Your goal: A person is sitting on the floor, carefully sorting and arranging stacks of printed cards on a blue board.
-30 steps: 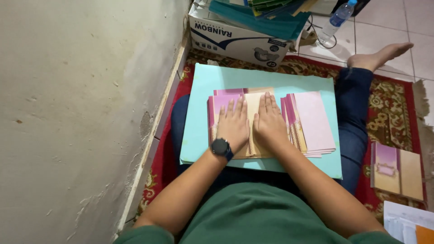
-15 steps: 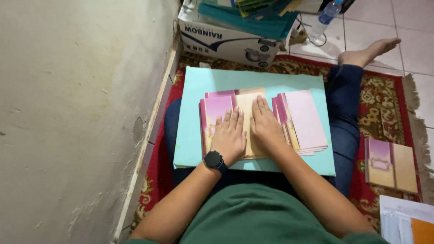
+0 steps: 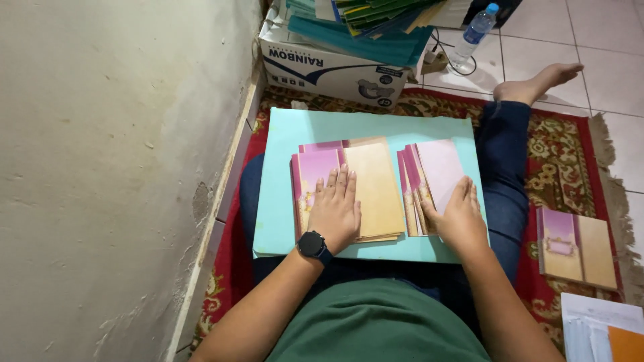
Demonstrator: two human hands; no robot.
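Left hand: your left hand (image 3: 337, 209) is lying flat, fingers spread, palm down on the pink-and-tan card stack (image 3: 349, 191). Nothing pinched, just pressing.
Right hand: your right hand (image 3: 459, 218) is flat too, resting on the lower edge of the fanned pink cards (image 3: 433, 177). The grip looks open, though I can't really see whether the thumb is hooking a card edge.
Cards: both piles sit side by side on the light blue board (image 3: 282, 201) across your lap, with a narrow gap between them.
Watch: black watch (image 3: 312, 245) on your left wrist.
Around you: red patterned rug (image 3: 570, 154) under you, a cardboard box (image 3: 329, 64) full of green folders just past the board, a water bottle (image 3: 476, 30) on the tiles, another pink-and-tan card (image 3: 577, 245) on the rug to your right.
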